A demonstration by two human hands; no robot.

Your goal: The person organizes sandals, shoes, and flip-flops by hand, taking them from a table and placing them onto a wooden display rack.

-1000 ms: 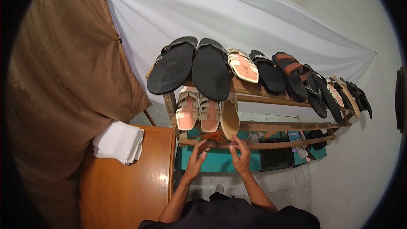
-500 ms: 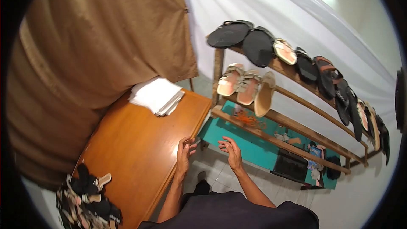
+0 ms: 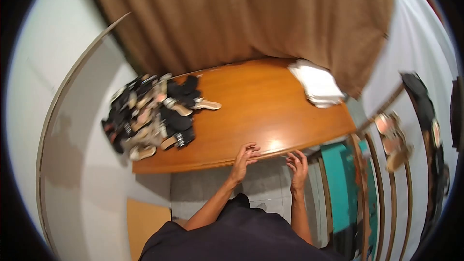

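My left hand [image 3: 244, 161] is raised at the front edge of the brown wooden table [image 3: 241, 111], its fingers apart and nothing in it. To its right, my right hand [image 3: 297, 168] is held up near the same edge, fingers loosely spread and empty. A pile of sandals [image 3: 150, 116], black, beige and pink, lies on the left end of the table. On the back right of the table is a stack of white paper [image 3: 316, 84].
A wooden rack [image 3: 379, 183] holding sandals [image 3: 394, 140] stands at the right, beside a green surface [image 3: 340, 183]. Behind the table hangs a brown curtain [image 3: 232, 14]. A tan board [image 3: 145, 229] is at the lower left, near the white wall [image 3: 96, 154].
The view has turned left, so the sandal pile and table now fill the middle and the rack has shifted to the right edge. Both hands remain raised and empty.
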